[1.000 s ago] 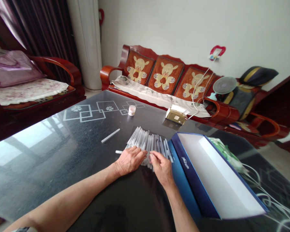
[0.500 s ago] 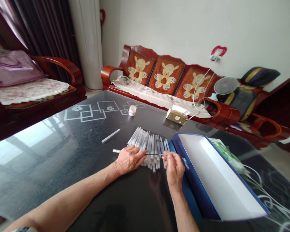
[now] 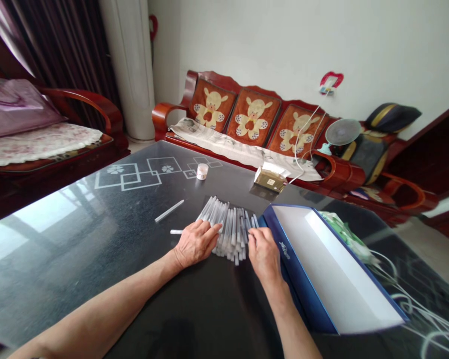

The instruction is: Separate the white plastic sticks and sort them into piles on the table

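Note:
A pile of slim translucent pens lies on the dark glossy table between my two hands. Closed round a white-ended pen, my left hand rests at the pile's left side; most of that pen is hidden under the fingers. At the right edge of the pile is my right hand, thumb and fingers pinched together by the outermost pens. What it holds, if anything, is hidden. One single pen lies apart, beyond my left hand.
A long blue box with a white inside stands right of my right hand. Behind it are a green-and-white packet and white cables. A small round tub and a tissue box stand farther back.
My right hand has moved a little down and left to the pile's edge. The thin dark rod that stretched between my hands no longer shows. My left hand keeps its grip.

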`<state>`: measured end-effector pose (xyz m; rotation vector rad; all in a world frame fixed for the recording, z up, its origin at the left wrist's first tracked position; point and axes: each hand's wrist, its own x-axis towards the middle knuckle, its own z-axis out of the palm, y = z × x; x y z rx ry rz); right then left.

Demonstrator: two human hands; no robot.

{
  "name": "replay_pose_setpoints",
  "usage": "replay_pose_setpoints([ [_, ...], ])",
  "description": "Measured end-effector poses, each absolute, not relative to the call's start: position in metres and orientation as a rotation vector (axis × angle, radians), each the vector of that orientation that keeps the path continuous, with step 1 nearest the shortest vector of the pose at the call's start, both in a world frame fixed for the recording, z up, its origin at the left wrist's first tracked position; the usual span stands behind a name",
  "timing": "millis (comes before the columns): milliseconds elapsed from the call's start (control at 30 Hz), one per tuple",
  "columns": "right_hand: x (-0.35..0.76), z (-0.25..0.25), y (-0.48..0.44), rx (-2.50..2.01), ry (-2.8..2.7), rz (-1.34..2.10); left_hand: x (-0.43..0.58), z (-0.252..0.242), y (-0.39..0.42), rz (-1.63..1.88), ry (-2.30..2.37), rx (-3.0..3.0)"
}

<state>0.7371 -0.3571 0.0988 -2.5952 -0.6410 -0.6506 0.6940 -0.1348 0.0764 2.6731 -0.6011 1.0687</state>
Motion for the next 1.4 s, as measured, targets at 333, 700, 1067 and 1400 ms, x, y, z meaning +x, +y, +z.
replay_pose_setpoints([
  [333, 0.800, 0.090, -0.373, -3.128, -0.042, -0.297, 0.697, 0.075, -0.134, 1.022, -0.601, 2.555],
  [700, 0.734, 0.114, -0.319, -1.956, -0.347, -0.117, 0.677, 0.117, -0.144, 1.062, -0.940, 2.202],
  [1067, 0.724, 0.124, -0.293, -0.926, 0.283, 0.473, 0.658, 0.129, -0.162, 0.945, -1.170, 1.973],
  [1400, 0.722, 0.111, -0.303, -0.987, 0.106, 0.143, 0.685, 0.121, -0.135, 0.937, -0.502, 2.667],
])
